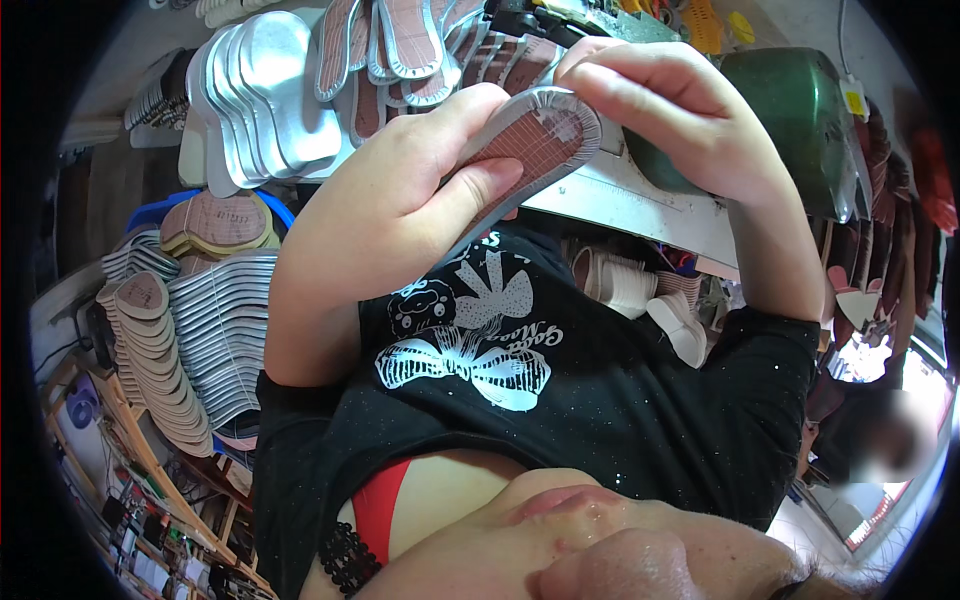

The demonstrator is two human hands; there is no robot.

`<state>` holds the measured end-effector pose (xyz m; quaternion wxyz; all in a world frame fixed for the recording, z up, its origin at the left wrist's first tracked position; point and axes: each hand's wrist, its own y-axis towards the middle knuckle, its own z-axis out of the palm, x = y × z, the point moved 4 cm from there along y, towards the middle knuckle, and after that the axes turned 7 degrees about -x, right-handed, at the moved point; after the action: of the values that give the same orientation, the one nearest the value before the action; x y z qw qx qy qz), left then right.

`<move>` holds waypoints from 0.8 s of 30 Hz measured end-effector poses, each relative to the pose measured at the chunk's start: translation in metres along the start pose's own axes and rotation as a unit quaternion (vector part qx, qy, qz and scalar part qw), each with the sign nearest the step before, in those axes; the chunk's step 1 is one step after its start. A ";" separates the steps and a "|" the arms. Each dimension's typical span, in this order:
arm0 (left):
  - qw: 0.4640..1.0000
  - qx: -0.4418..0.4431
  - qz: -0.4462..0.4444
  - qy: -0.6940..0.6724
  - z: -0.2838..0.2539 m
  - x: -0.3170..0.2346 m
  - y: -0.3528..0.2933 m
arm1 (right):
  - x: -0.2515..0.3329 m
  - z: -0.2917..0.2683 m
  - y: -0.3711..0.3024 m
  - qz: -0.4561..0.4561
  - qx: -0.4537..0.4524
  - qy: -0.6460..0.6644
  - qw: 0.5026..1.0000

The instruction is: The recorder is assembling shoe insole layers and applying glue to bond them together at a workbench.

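Brown, grid-lined shoe insole with a pleated grey edge point(540, 148) is tilting upward between the two bare hands, in front of the wearer's chest and just this side of a white-edged worktable point(650, 208). The left hand point(420, 170) is gripping it along the side: the thumb is pressing flat on the brown face while the other fingers are mostly hiding behind, so I cannot tell exactly how they are spreading. That clamp is probably steadying the piece and leaving the rounded end exposed. The right hand point(660, 100) is meeting that end, its thumb and forefinger drawing narrow and seemingly pinching the wrapped rim; the remaining fingers are curling inward, likely so as not to cover the edge. Holding the brown face toward the eyes is presumably making the pleats easier to see.

Beyond the left hand, a loose pile of brown insoles with grey rims point(413, 40) is lying near, within easy reach. Shiny silver insole-shaped sheets point(265, 95) are overlapping in a fanned stack beside it, perhaps so each one is lifting off singly. Lower left, grey-edged curved pieces point(220, 330) and beige curved pieces point(150, 340) are nesting in rows, their matching shapes probably saving space. A rounded green metal housing point(790, 100) is standing behind the right wrist.
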<state>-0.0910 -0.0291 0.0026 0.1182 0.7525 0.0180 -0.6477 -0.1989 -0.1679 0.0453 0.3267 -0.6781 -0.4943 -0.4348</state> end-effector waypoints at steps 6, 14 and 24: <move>0.999 -0.003 -0.012 -0.049 -0.001 -0.004 -0.003 | 0.008 -0.004 -0.006 -0.091 0.048 0.094 0.990; 0.994 0.069 -0.077 0.020 -0.002 -0.014 -0.006 | 0.022 -0.004 -0.004 -0.197 0.040 -0.036 0.979; 0.992 0.076 -0.045 0.087 -0.003 -0.014 -0.002 | 0.024 -0.011 -0.005 -0.194 0.038 0.024 0.980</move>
<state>-0.0908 -0.0251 0.0169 0.0297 0.8111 0.0129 -0.5839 -0.2037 -0.1665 0.0713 0.2734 -0.5459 -0.6243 -0.4873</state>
